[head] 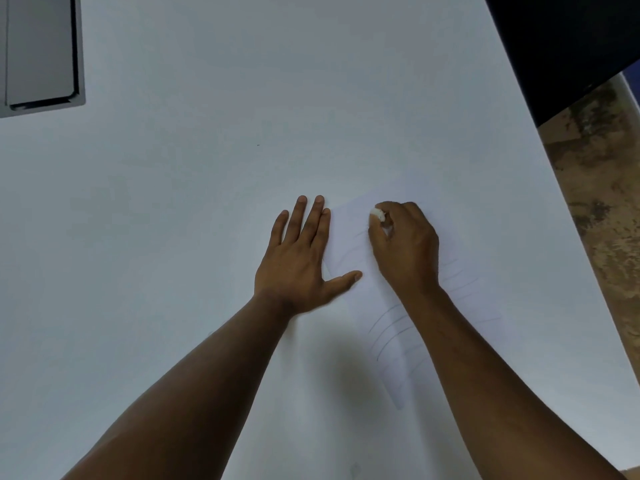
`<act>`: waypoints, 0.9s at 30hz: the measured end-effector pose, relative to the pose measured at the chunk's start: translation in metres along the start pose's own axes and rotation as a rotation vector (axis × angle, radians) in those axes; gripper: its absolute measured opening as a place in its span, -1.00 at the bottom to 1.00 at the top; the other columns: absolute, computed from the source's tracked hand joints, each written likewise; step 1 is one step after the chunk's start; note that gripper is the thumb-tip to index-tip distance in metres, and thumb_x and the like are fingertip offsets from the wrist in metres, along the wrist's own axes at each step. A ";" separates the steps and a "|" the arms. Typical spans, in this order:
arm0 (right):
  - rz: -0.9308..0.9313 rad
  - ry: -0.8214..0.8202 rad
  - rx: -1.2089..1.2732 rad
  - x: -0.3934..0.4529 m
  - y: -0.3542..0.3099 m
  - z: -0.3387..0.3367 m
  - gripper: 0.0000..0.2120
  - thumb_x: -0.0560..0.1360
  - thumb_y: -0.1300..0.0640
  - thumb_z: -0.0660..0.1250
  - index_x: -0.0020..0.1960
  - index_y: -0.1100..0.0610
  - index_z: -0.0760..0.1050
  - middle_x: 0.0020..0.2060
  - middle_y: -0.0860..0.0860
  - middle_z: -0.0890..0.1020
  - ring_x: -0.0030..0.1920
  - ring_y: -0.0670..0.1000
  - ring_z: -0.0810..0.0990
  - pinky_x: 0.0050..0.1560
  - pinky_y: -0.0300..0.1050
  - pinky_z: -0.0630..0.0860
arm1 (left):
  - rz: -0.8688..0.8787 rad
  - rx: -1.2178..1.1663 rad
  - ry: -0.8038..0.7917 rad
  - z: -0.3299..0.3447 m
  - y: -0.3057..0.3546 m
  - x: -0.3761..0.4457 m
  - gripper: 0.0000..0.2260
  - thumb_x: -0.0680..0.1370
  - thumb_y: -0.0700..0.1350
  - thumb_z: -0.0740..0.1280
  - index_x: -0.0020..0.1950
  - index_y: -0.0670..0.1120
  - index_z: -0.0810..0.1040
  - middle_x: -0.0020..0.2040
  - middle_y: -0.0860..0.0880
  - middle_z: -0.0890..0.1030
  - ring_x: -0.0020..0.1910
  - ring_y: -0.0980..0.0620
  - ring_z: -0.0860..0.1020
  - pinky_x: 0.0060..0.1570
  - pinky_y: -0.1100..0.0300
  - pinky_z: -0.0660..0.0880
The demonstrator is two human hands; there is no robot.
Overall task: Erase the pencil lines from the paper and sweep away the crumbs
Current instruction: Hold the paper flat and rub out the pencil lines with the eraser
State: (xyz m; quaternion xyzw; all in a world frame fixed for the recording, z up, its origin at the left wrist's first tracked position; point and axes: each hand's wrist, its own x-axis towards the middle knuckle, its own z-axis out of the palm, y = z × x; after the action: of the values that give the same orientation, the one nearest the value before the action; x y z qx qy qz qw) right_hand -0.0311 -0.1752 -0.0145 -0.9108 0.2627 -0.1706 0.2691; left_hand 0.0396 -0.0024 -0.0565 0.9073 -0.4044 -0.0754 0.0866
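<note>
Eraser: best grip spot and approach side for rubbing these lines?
Pinch the eraser by its upper body from above, as the right hand does, leaving the small white tip exposed against the paper. It is a stubby piece, so fingertips suit. The left hand lies flat at the sheet's left edge.

eraser (378, 214): mostly hidden in right hand (405, 244) | pencil lines (389, 327): partly under forearm
</note>
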 end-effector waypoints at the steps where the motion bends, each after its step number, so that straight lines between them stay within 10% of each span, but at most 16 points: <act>1: -0.026 -0.010 0.027 -0.005 -0.002 0.001 -0.85 0.59 0.12 0.31 0.04 0.16 0.61 -0.11 0.04 0.62 -0.15 -0.04 0.58 -0.16 -0.25 0.50 | 0.003 -0.003 0.001 0.000 0.000 0.000 -0.06 0.56 0.53 -0.02 0.69 -0.13 -0.05 0.71 -0.06 -0.10 0.67 -0.07 -0.22 0.63 -0.14 -0.10; 27: 0.056 0.054 -0.143 0.018 0.028 -0.013 -0.85 0.54 0.18 0.27 -0.12 0.22 0.58 -0.17 0.13 0.59 -0.18 0.12 0.56 -0.18 0.00 0.50 | 0.095 0.008 0.009 -0.003 0.000 -0.002 -0.19 0.60 0.45 0.04 0.69 -0.04 0.09 0.70 0.04 0.04 0.68 -0.11 -0.11 0.59 -0.26 -0.08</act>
State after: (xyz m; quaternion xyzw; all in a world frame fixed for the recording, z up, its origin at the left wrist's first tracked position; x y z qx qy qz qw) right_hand -0.0331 -0.2110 -0.0171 -0.9150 0.3069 -0.1684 0.2008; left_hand 0.0390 -0.0005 -0.0531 0.8877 -0.4471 -0.0655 0.0882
